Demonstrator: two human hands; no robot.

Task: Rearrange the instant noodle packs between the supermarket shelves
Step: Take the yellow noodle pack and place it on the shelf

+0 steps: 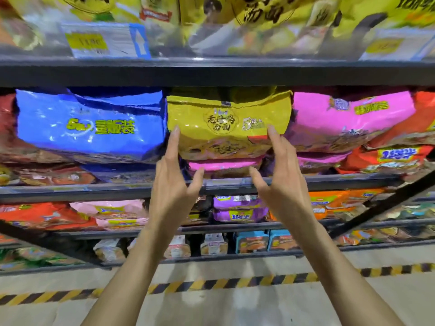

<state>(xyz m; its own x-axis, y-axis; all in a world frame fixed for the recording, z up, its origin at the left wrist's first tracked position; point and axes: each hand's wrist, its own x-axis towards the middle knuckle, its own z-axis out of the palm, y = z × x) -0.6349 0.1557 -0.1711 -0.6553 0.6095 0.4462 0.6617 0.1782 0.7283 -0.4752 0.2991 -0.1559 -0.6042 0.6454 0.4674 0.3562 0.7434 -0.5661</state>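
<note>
Head view looks at dark supermarket shelves packed with instant noodle packs. Far left on the middle shelf (94, 191), red packs (7, 128) sit at the edge of sight, blurred. Just beside them a big blue pack (89, 123) lies on top of darker packs and touches the yellow pack (228, 123) at the centre.

Left hand (174, 182) reaches up from below with its grip spread: the long fingers (173, 147) lie against the lower left edge of the yellow pack, and the thumb points toward the pink pack (223, 165) underneath. Whether the fingertips press the wrapper or only brush it is hard to tell from this angle. That yellow pack rests on the middle shelf, on top of the thin pink pack, between the blue pack and a large pink pack (353, 118).

Right hand (280, 180) mirrors the left, grip also spread, with the fingertips at the lower right edge of the yellow pack and the thumb stretched toward the pink pack below it. Neither hand closes around the pack.

Right of the large pink pack, red and orange packs (388, 158) lie stacked and tilted. On the shelf above, more yellow packs (259, 17) stand behind price tags (106, 41), all blurred. Lower shelves carry pale pink, purple (240, 208) and orange packs. A yellow and black striped line (211, 284) runs across the floor below.
</note>
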